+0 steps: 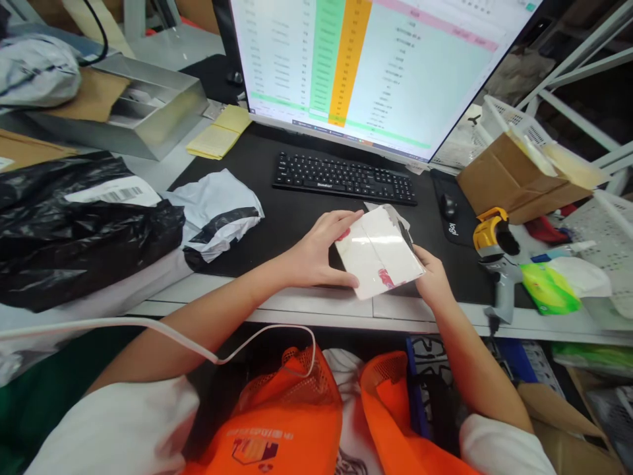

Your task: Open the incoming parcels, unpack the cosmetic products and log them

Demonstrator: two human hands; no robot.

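At table front edge, centre: flat white packet (378, 254), glossy, creased down the middle, small red mark near lower corner and another at upper left; held between both hands just above the black desk mat (277, 218). Long axis tilted, running from upper left, near the keyboard (343, 178), to lower right, toward the body. Left hand (316, 254): fingers spread along the packet's left edge, thumb under the lower edge, closed on it. Right hand (432, 277): mostly behind the packet's right edge, curled on it from beneath; exact finger spread not visible. Both hands equally near, one on each long side. Behind: monitor (380, 66) with spreadsheet, green and orange columns, pink row; cell text too small to read. Keyboard black, brand mark present but illegible. Right of keyboard: black mouse (449, 206) on pad reading "logi". Further right: yellow and grey barcode scanner (494, 264), green wipes pack (548, 287), open cardboard box (514, 178), white basket (514, 122). Left: grey and white mailer bag (217, 214), black plastic bag (74, 231) bearing barcode label (116, 192), digits unreadable; yellow notes (220, 132); metal tray (143, 105). Below: orange mesh vest (297, 415) with partly hidden logo, white cable (163, 330) across left forearm.
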